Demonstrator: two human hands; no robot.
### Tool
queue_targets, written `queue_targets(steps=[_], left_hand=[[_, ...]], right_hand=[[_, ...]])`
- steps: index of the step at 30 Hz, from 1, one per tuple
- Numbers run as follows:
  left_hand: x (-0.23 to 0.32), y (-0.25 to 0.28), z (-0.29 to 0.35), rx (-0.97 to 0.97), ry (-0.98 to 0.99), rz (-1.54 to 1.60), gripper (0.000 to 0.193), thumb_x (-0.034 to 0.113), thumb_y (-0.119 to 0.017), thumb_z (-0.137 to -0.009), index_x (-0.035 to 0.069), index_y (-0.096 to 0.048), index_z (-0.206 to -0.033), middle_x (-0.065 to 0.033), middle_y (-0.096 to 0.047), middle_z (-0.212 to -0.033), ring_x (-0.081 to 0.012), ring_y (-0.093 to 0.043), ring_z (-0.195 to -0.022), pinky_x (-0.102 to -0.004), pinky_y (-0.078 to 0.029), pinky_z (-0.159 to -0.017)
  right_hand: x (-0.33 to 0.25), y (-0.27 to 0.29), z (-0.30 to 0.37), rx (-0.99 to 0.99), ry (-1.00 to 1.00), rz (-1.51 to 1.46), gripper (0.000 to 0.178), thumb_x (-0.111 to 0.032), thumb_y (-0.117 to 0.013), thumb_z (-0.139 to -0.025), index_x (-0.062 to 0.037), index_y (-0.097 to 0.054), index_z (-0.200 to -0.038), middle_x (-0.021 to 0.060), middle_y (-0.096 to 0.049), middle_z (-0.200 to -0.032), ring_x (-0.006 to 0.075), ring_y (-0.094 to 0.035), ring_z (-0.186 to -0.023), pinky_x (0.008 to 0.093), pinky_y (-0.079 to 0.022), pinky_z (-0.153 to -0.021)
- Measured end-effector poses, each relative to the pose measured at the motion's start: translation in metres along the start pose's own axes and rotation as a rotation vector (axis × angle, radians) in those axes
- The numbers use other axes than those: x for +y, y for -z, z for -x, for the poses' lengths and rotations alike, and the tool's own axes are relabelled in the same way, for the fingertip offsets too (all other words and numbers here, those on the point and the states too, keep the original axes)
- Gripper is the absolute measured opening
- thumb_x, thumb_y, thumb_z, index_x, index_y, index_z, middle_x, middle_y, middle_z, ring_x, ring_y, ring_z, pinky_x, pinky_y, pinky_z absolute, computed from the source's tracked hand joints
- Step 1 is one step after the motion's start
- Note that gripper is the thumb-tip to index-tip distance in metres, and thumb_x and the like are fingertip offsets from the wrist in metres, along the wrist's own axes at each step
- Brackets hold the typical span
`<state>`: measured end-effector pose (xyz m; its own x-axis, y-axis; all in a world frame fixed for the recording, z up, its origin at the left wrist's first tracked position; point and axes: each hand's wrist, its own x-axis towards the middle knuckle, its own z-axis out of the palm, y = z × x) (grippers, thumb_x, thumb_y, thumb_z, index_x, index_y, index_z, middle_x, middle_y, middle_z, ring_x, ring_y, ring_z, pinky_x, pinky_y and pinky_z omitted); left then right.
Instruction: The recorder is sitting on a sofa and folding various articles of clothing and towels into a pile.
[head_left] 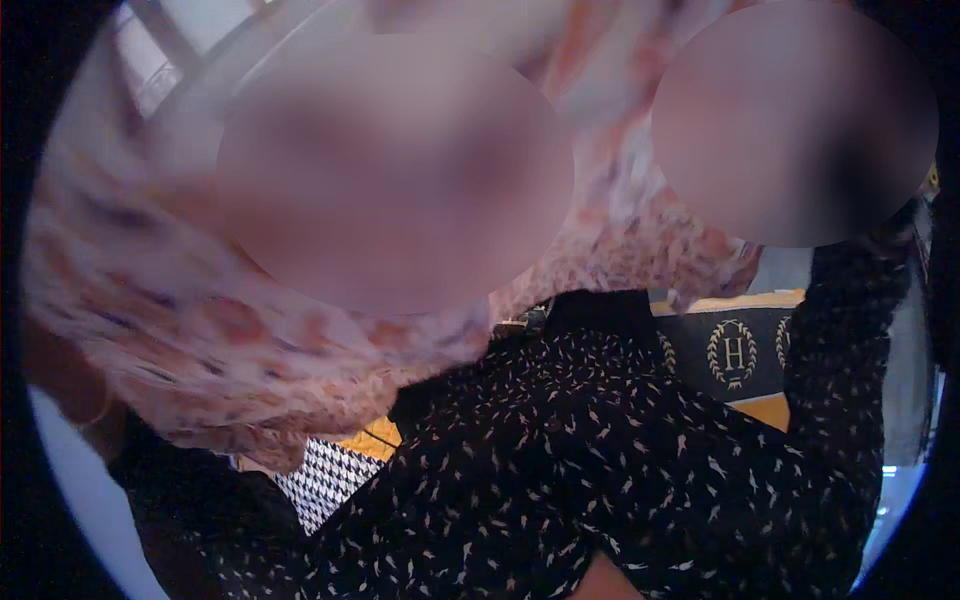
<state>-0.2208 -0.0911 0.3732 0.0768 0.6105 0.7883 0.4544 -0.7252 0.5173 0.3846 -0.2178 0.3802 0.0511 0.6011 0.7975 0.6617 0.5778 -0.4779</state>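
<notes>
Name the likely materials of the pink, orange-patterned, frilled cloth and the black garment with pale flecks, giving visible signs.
The pink, orange-patterned, frilled cloth: probably thin, matte fabric; it drapes loosely and gathers into crinkles.
The black garment with pale flecks: apparently soft, matte fabric, judging by its dull surface; fibre unclear.

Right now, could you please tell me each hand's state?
Left hand: cannot be told, fingers unseen beside pink floral fabric.
Right hand: not visible, cannot be told.

A dark band [692, 340] on the right carries a gold emblem [733, 354]: a single capital letter ringed by a laurel wreath [714, 354], with parts of similar wreaths [783, 343] either side.
</notes>
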Motion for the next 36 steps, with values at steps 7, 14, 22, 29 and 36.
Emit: queue_targets(steps=[7,14,22,29,36], left_hand=[[-0.098,-0.104,0.049,-0.3,0.344,0.11,0.023,0.013,-0.047,-0.099,0.001,-0.065,-0.107,-0.0085,-0.066,-0.104,-0.0131,-0.06,-0.094,-0.0269,-0.046,-0.087],[-0.239,-0.185,0.138,-1.154,0.636,0.13,0.034,0.025,-0.062,-0.092,-0.001,-0.061,-0.114,-0.0085,-0.066,-0.088,-0.0204,-0.062,-0.078,-0.0325,-0.049,-0.074],[-0.353,-0.287,0.096,-0.291,1.373,-0.106,0.092,0.073,-0.065,-0.07,-0.005,-0.061,-0.117,-0.0131,-0.063,-0.1,-0.0234,-0.058,-0.086,-0.0384,-0.046,-0.068],[-0.358,-0.322,0.091,-0.428,1.528,0.089,0.083,0.055,-0.074,-0.074,0.003,-0.051,-0.134,-0.0132,-0.056,-0.13,-0.0256,-0.056,-0.112,-0.0354,-0.046,-0.093],[-0.337,-0.318,0.091,-0.466,1.704,0.81,0.054,0.041,-0.075,-0.079,0.008,-0.062,-0.12,-0.0111,-0.066,-0.113,-0.0271,-0.065,-0.099,-0.0461,-0.053,-0.086]], right_hand=[[0.123,-0.183,0.072,-0.359,-0.326,-0.478,0.018,-0.009,-0.054,-0.092,-0.0027,-0.061,-0.107,-0.0008,-0.063,-0.097,0.0087,-0.057,-0.091,0.0254,-0.046,-0.084],[0.205,-0.275,0.211,-0.603,-0.622,-0.194,0.02,-0.014,-0.056,-0.089,-0.0007,-0.062,-0.103,0.0099,-0.066,-0.085,0.0172,-0.062,-0.077,0.0318,-0.048,-0.072],[0.242,-0.295,0.224,-0.392,-0.699,-0.029,0.037,-0.025,-0.067,-0.086,-0.0015,-0.06,-0.114,0.0144,-0.065,-0.106,0.0242,-0.064,-0.09,0.0337,-0.051,-0.079],[0.247,-0.304,0.225,-0.406,-1.042,-0.252,0.04,-0.027,-0.066,-0.089,-0.0028,-0.057,-0.119,0.0098,-0.066,-0.105,0.0171,-0.064,-0.093,0.03,-0.051,-0.082],[0.239,-0.284,0.241,-0.506,-1.329,-0.541,0.034,-0.022,-0.059,-0.093,-0.0047,-0.056,-0.121,0.005,-0.064,-0.106,0.0113,-0.062,-0.09,0.025,-0.048,-0.074]])
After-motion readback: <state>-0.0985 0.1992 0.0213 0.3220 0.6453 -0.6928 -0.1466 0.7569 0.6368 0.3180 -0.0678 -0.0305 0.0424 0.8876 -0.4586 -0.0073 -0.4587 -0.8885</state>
